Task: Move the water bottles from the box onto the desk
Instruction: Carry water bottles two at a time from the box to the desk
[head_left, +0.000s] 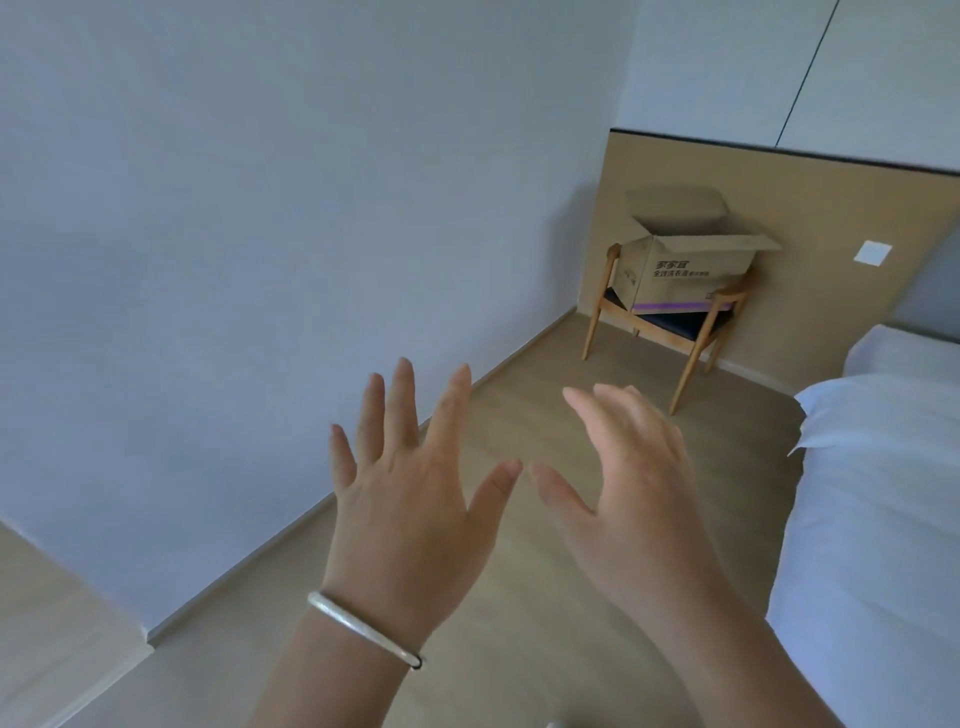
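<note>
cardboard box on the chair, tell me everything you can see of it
The cardboard box is plain brown, with dark printed characters on its front and a purple stripe along the bottom edge. Its top flaps stand open. It sits slightly askew on the dark seat of a wooden chair in the far corner against a tan wall panel. Its contents are hidden; neither hand touches it.

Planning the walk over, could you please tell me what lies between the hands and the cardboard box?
In the head view, only bare wooden floor lies between the hands and the cardboard box on its chair.
</note>
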